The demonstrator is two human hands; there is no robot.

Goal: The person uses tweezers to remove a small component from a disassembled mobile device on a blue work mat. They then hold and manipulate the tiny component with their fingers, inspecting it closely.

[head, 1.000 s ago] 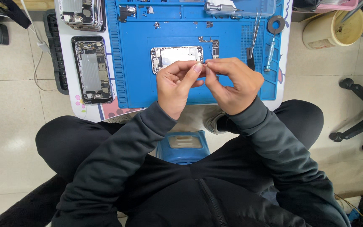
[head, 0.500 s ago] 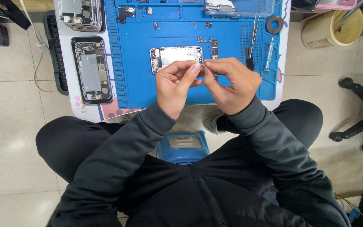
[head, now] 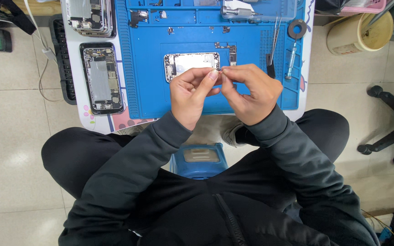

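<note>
The left hand [head: 189, 93] and the right hand [head: 251, 91] meet over the blue work mat [head: 151, 68]. The fingertips of both hands press together on a tiny part [head: 220, 71]. It is so small that most of it is hidden, and I cannot tell its shape or which way it points. It sits right between the two hands, just in front of the open phone shell [head: 191, 64].

The phone shell lies flat on the mat. Its long side runs left to right. The left hand covers a bit of its near edge.

A small metal strip [head: 231, 53] lies just beside the right end of the shell. Tweezers [head: 273, 43] lie further right, with the long side running away from the person. A small screwdriver [head: 290, 60] lies next to them the same way. A black ring [head: 297, 29] sits near the top of the screwdriver.

To the left of the mat lies another open phone [head: 102, 78]. Its long side points away from the person. One more phone body [head: 90, 17] lies above it.

A round cream bucket [head: 359, 33] stands on the floor to the right. A blue stool [head: 199, 159] shows between the person's knees.
</note>
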